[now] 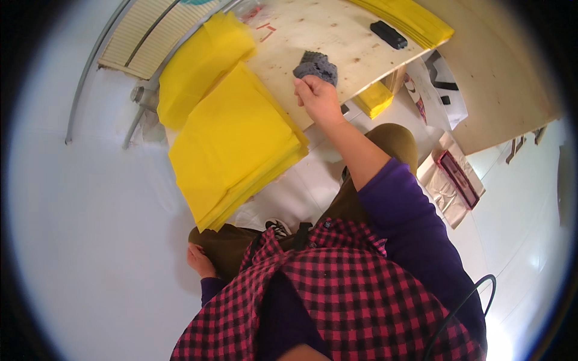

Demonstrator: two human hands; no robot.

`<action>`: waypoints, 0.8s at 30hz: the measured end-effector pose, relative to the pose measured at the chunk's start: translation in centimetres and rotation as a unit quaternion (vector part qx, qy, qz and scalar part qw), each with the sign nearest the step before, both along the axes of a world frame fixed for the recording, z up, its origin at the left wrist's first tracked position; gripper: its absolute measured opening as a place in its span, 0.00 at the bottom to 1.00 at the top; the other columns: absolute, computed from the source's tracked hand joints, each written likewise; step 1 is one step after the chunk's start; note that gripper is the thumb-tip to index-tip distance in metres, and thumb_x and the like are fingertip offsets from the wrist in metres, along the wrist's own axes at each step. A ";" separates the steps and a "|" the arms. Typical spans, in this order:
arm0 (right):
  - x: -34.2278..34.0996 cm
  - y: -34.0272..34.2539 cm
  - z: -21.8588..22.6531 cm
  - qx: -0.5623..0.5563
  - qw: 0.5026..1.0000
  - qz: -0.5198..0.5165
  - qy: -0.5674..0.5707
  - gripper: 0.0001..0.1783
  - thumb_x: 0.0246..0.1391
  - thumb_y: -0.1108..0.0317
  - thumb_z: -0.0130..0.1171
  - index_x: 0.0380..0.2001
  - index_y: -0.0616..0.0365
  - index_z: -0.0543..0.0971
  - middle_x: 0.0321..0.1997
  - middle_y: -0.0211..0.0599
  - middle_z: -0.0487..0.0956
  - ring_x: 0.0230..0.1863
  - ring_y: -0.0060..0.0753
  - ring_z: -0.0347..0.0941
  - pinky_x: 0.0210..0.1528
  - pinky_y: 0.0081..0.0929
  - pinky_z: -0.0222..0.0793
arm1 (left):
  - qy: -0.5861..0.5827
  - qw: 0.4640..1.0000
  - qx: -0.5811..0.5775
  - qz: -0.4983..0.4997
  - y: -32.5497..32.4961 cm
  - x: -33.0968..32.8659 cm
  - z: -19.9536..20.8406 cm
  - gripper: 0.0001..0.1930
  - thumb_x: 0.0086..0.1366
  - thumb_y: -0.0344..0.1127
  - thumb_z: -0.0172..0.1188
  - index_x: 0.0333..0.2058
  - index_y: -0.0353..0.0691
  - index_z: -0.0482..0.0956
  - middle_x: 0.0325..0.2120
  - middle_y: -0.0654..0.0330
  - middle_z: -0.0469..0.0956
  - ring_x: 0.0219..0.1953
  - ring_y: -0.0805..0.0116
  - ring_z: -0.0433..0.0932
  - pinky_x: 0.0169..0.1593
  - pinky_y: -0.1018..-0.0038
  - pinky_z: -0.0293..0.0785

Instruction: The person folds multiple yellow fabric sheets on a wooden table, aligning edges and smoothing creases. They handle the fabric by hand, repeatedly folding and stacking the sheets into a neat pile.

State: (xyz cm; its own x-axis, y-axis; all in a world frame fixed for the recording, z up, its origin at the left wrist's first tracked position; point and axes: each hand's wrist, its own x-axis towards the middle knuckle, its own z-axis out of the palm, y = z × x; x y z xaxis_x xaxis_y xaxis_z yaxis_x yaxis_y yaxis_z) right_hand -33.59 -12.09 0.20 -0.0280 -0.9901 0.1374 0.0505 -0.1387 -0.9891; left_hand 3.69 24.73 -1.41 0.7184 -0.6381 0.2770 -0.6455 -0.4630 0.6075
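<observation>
My right hand is closed at the near edge of a crumpled dark grey cloth on the wooden tabletop. Its fingers are curled in and hide where they meet the cloth. To the left of this hand, large yellow sheets lie in a stack that hangs over the table's near edge. Another batch of yellow sheets rests behind it, its far edge blurred. Down beside my left knee is my left hand, away from the table, its fingers too small and partly hidden to read.
A black block-like object lies near more folded yellow sheets at the far right of the table. Below stands another yellow bundle. A red-framed, long object lies on brown paper at right. Metal tubing rises at left.
</observation>
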 end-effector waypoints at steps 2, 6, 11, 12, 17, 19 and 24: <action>0.1 0.3 -0.1 0.011 1.000 0.027 -0.008 0.15 0.60 0.60 0.54 0.24 0.59 0.75 0.18 0.27 0.73 0.19 0.16 0.66 0.22 0.19 0.62 | 0.067 0.995 -0.071 0.015 -0.7 0.2 0.6 0.20 0.73 0.43 0.42 0.26 0.37 0.72 0.21 0.63 0.69 0.25 0.72 0.67 0.31 0.73 0.64; -0.3 0.5 0.1 -0.111 0.976 -0.054 0.181 0.08 0.55 0.63 0.58 0.31 0.57 0.78 0.30 0.36 0.80 0.31 0.33 0.74 0.36 0.29 0.70 | 0.102 0.985 -0.138 0.037 -3.1 0.5 1.7 0.17 0.73 0.43 0.41 0.38 0.36 0.74 0.32 0.63 0.73 0.33 0.71 0.70 0.37 0.76 0.66; -1.6 -1.8 0.0 -0.182 0.895 -0.154 0.377 0.22 0.51 0.60 0.60 0.51 0.46 0.74 0.61 0.40 0.66 0.63 0.47 0.58 0.62 0.43 0.56 | 0.035 0.992 -0.113 0.031 -3.8 0.9 1.4 0.18 0.73 0.43 0.40 0.44 0.34 0.74 0.39 0.59 0.75 0.40 0.67 0.72 0.43 0.73 0.68; -1.5 -2.3 -0.2 -0.164 0.882 -0.162 0.410 0.26 0.51 0.59 0.60 0.55 0.44 0.73 0.67 0.39 0.61 0.68 0.47 0.52 0.65 0.45 0.51 | 0.023 0.994 -0.107 0.022 -3.7 1.2 1.1 0.18 0.73 0.42 0.40 0.44 0.34 0.74 0.39 0.58 0.75 0.40 0.66 0.73 0.44 0.72 0.69; -0.5 -5.0 -1.9 -0.065 0.819 0.007 0.571 0.23 0.56 0.60 0.55 0.56 0.41 0.71 0.67 0.37 0.61 0.68 0.46 0.53 0.65 0.45 0.55 | 0.013 0.996 -0.088 0.010 -2.7 2.2 -0.3 0.19 0.74 0.41 0.39 0.45 0.32 0.74 0.40 0.56 0.76 0.41 0.64 0.73 0.48 0.70 0.69; -0.7 -6.6 -2.3 -0.086 0.824 0.017 0.560 0.17 0.57 0.60 0.53 0.50 0.45 0.73 0.61 0.38 0.67 0.63 0.46 0.59 0.59 0.42 0.63 | -0.002 0.996 -0.088 0.012 -2.4 2.2 -0.8 0.19 0.74 0.41 0.39 0.45 0.31 0.74 0.39 0.55 0.76 0.41 0.65 0.74 0.49 0.70 0.69; -0.6 -9.0 -1.8 -0.053 0.831 -0.064 0.550 0.15 0.61 0.54 0.48 0.36 0.54 0.76 0.41 0.43 0.78 0.44 0.48 0.75 0.45 0.45 0.71 | 0.012 0.994 -0.103 0.016 -2.3 2.1 -1.1 0.20 0.74 0.41 0.39 0.44 0.31 0.75 0.39 0.55 0.77 0.42 0.64 0.74 0.49 0.70 0.69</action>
State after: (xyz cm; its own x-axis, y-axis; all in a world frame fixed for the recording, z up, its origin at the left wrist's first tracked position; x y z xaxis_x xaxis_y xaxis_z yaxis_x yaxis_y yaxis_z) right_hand -34.23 -21.11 -1.63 0.0679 -0.9697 0.2349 -0.8975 -0.1622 -0.4102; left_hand 5.82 22.43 -2.48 0.7458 -0.5453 0.3827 -0.6166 -0.3474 0.7065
